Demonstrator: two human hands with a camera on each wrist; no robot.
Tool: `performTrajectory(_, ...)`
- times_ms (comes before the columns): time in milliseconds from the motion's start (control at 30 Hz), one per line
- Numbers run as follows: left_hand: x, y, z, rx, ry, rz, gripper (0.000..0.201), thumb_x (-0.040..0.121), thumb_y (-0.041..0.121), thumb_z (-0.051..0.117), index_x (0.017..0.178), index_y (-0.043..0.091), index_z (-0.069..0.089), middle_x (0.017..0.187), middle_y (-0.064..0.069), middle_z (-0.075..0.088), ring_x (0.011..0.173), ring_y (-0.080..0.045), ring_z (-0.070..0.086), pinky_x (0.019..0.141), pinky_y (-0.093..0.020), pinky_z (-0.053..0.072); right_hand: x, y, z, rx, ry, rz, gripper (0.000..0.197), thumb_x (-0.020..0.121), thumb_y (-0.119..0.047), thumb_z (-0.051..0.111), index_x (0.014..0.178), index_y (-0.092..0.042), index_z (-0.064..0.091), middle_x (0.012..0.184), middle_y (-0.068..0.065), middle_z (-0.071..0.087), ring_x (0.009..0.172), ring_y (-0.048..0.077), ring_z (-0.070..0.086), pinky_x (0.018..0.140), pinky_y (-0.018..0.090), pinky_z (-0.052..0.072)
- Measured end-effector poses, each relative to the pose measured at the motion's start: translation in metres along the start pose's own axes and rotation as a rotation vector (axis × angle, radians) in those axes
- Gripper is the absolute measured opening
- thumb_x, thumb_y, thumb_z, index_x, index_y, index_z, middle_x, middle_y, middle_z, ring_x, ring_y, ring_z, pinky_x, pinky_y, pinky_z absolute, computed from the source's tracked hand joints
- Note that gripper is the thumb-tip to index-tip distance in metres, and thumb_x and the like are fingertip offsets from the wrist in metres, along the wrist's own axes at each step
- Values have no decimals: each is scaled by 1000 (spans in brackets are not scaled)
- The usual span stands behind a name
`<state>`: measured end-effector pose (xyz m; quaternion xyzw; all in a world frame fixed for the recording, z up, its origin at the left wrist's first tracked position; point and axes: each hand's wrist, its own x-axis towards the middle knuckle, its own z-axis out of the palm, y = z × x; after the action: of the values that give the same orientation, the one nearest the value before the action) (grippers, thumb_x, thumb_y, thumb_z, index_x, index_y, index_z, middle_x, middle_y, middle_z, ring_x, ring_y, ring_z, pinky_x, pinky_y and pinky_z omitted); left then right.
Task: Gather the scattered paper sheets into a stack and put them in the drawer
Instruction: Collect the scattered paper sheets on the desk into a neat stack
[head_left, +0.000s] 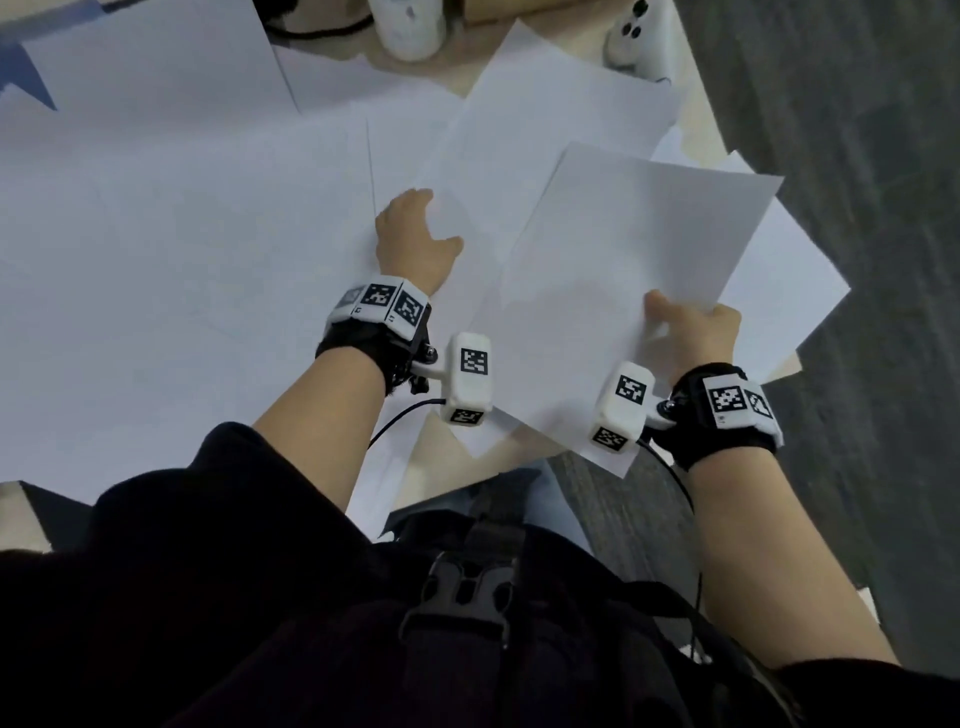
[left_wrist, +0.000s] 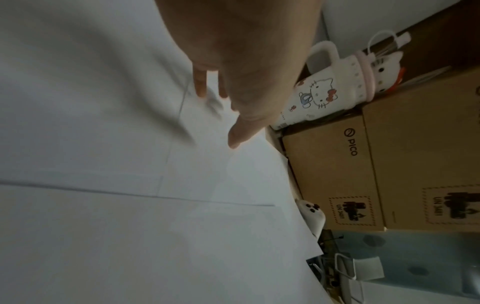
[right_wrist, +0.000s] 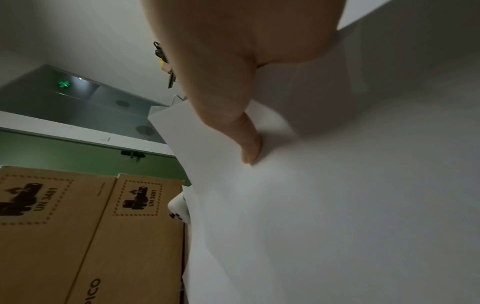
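Observation:
Several white paper sheets (head_left: 182, 218) lie scattered and overlapping across the table. My right hand (head_left: 691, 325) pinches the right edge of one sheet (head_left: 639, 249) that lies tilted over the others, thumb (right_wrist: 246, 142) on top and fingers under it. My left hand (head_left: 413, 236) rests with straight fingers (left_wrist: 201, 86) on a sheet (head_left: 415, 145) in the middle of the table, thumb spread to the right. No drawer shows in any view.
A white cartoon mug (left_wrist: 322, 90) and brown cardboard boxes (left_wrist: 335, 170) stand at the table's back edge. A small white figure (head_left: 636, 36) sits at the back right corner. Grey floor (head_left: 857, 130) lies to the right of the table.

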<state>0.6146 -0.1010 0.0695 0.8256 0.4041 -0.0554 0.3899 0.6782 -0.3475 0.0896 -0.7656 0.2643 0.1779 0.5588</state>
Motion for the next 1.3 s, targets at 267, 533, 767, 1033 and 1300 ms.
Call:
performTrajectory(267,44,22,8,122,67,-154,70,78,35,65,138,19,35,136,-1,47,132,-24,31,103,-42,33,25,-8,12,35,-26,62,12,82,4,66,90,0,58,68,0,55,43,1,52,40,10,39)
performTrajectory(533,40,26,-2,-158,-108,59,27,84,0,52,108,4,63,109,-10,66,106,-28,60,81,-21,42,32,-13,16,31,-101,23,20,81,-1,67,67,-11,57,67,0,55,41,-1,52,44,10,41)
performTrajectory(767,23,1,-27,-468,-213,-73,33,87,-4,50,116,11,58,106,-6,64,96,-21,61,83,-31,50,24,-19,17,126,-247,-41,9,84,-5,67,76,-8,65,65,-6,65,57,5,61,57,16,48)
performTrajectory(1033,8,-10,-42,-604,-258,-28,36,87,-12,46,105,17,60,93,0,66,86,-19,63,80,-31,50,4,-28,10,167,-478,89,35,86,-10,61,118,5,61,120,24,63,106,36,64,88,42,55)
performTrajectory(1300,-5,0,-55,-651,-254,79,46,86,-15,44,116,18,54,101,7,64,92,-9,63,80,-21,53,-8,-21,-2,311,-541,202,43,84,-23,64,124,-8,61,127,18,61,113,36,61,99,53,45)
